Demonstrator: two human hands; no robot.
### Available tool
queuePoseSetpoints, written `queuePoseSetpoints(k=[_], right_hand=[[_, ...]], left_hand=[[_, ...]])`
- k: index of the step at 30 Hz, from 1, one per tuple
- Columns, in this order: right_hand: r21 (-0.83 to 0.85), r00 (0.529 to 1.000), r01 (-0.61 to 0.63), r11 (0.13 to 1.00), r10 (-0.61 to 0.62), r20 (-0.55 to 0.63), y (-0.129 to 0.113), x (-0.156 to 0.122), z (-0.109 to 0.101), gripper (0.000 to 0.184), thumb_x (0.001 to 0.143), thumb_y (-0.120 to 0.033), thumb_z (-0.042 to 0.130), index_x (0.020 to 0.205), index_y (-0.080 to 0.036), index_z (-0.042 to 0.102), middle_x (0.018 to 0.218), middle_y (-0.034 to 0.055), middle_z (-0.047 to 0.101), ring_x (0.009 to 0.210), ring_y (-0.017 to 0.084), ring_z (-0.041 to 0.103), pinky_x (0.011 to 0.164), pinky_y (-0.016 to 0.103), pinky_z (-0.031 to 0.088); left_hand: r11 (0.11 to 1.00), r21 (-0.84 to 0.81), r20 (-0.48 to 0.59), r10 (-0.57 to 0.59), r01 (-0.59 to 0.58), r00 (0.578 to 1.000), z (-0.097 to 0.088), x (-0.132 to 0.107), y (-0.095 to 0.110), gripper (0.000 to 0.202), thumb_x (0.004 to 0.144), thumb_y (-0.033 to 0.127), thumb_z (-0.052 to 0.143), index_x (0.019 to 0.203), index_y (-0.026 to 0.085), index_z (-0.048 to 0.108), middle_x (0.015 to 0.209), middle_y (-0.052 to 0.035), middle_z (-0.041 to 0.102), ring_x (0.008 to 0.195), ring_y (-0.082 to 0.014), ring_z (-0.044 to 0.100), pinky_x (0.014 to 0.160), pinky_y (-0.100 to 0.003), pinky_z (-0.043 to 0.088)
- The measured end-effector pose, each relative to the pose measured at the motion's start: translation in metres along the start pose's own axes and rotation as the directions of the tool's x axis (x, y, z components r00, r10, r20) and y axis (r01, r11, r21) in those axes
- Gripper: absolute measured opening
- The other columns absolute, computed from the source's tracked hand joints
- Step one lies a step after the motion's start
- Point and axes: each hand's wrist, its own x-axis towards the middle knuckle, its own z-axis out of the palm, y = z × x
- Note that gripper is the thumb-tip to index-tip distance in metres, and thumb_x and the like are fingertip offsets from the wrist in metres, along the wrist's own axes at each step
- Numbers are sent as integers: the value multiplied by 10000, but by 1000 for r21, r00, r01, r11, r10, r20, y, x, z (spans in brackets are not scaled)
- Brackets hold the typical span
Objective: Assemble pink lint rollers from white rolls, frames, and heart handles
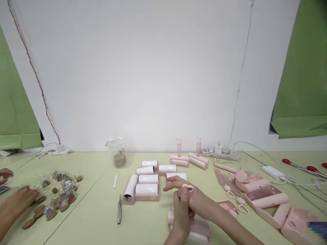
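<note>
My left hand (182, 209) is closed, with the thumb and fingertips at a pale pink heart-shaped loop (188, 188). Against it, crossing from the right, lies my right hand (199, 200); its visible fingers stretch out to the left, while its palm side is hidden. Whether anything sits between the two palms does not show. Below the hands is a pink-and-white roller case (198, 231), partly covered by them. Left of them several white rollers in pink cases (146, 190) lie grouped, beside a silver pen-like tool (119, 210).
Pink case parts (268, 200) and heart loops (243, 209) are piled at right. Two small pink bottles (179, 148) stand by the wall near a power strip (224, 156). A plastic cup (119, 153) is at the back. Another person's hand (21, 200) touches small glass-domed pieces (67, 192).
</note>
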Motion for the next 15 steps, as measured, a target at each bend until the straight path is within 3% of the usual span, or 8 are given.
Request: queuePoseSetpoints(k=[3, 5, 7, 10, 12, 15], right_hand=[[-40, 997, 23, 999, -26, -68, 5, 1, 3, 309, 717, -158, 392, 824, -246, 668, 1010, 5, 596, 703, 131, 575, 488, 180, 414], [-58, 999, -19, 998, 17, -44, 8, 2, 3, 317, 701, -148, 403, 855, -256, 658, 859, -4, 631, 624, 124, 565, 465, 188, 394], [-46, 999, -53, 998, 53, -4, 10, 4, 3, 309, 711, -166, 422, 920, -261, 629, 829, -9, 628, 550, 109, 541, 433, 189, 375], [18, 999, -35, 999, 35, -41, 9, 4, 1, 209, 775, -277, 445, 934, -230, 572, 812, -4, 604, 527, 93, 516, 420, 176, 371], [37, 997, -6, 999, 9, -72, 8, -1, 0, 224, 767, -352, 494, 949, -226, 529, 856, 0, 587, 524, 87, 510, 416, 175, 382], [-93, 979, 158, 983, -168, -116, 7, -16, -3, 264, 704, -324, 596, 946, -231, 548, 1029, 37, 533, 738, 145, 559, 571, 223, 463]], left_hand=[[1000, -27, 6, -6, 6, 1000, -2, -1, -3, 706, 334, 825, 480, 663, 208, 379, 306, 132, 238, 296, -37, 200, 328, -170, 138], [999, -45, 27, 0, 1, 1000, -4, 0, -4, 682, 357, 805, 503, 662, 210, 372, 313, 133, 230, 299, -35, 200, 329, -167, 149], [999, -45, 63, 9, -6, 998, -6, 1, -5, 647, 404, 776, 522, 680, 210, 379, 314, 138, 217, 292, -33, 185, 321, -165, 153], [996, 8, 158, 90, -93, 983, -12, 5, -7, 594, 487, 728, 534, 733, 201, 415, 349, 125, 271, 287, -36, 211, 314, -164, 181], [963, 99, 324, 208, -251, 923, -19, 10, -7, 579, 511, 726, 524, 710, 188, 443, 397, 95, 338, 314, -49, 287, 332, -177, 243], [865, 202, 583, 271, -460, 766, -33, 17, 6, 610, 441, 718, 584, 699, 169, 509, 544, 4, 513, 487, -136, 490, 455, -237, 392]])
